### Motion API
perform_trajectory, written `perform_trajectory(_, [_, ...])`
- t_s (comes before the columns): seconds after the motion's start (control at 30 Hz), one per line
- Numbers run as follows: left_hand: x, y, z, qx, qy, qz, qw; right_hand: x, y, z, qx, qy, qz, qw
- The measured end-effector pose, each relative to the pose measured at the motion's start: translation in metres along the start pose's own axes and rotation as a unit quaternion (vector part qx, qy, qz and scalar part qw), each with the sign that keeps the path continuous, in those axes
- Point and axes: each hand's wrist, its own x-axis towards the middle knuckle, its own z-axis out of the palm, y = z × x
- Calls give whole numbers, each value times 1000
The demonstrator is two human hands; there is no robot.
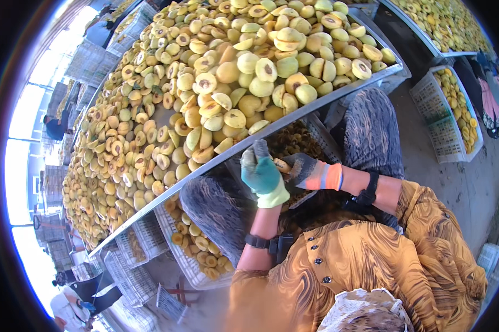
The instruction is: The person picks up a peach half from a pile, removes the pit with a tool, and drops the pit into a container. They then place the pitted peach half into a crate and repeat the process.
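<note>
My left hand (262, 173), in a green and pale yellow glove, is held just below the metal edge of a table (216, 161) heaped with halved yellow-green stone fruit (205, 83). Its fingers are bent, and what they may hold is hidden. Close on its right is my right hand (309, 171), in a dark grey glove with an orange cuff, its fingers curled at a small tan piece (282, 165) that looks like a wooden handle. Both hands are above a crate (322, 137) of dark, small scraps, between the knees.
A white plastic crate (183, 265) of fruit halves stands at the lower left, another (448, 137) at the right. More crates (131, 276) are stacked at the left. A second heaped table (436, 47) is at the upper right. Other people are at the far left and right edges.
</note>
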Motion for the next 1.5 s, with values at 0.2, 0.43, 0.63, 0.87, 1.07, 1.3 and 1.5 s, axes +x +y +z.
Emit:
perform_trajectory(0.2, [8, 2, -8, 85, -74, 75, 991, -7, -17, -9, -18, 13, -95, 995])
perform_trajectory(0.43, [16, 38, -15, 47, -184, -46, 981, -17, -34, -23, -25, -107, 88, 990])
perform_trajectory(0.63, [13, 31, -32, -81, -247, -104, 960, -12, -25, -6, 89, -13, 30, 996])
perform_trajectory(0.87, [-14, 23, -4, 10, -68, 38, 997, -11, 5, 6, 53, -15, -52, 997])
perform_trajectory(1.07, [-9, 24, 1, 127, -114, 162, 972, -18, -14, -23, 51, -71, -22, 996])
perform_trajectory(1.3, [16, 54, -8, 42, -356, -59, 932, -41, -20, -32, 460, -215, 141, 850])
perform_trajectory(1.5, [26, 66, -15, 1, -457, -256, 852, -40, -17, -31, 506, -342, 181, 771])
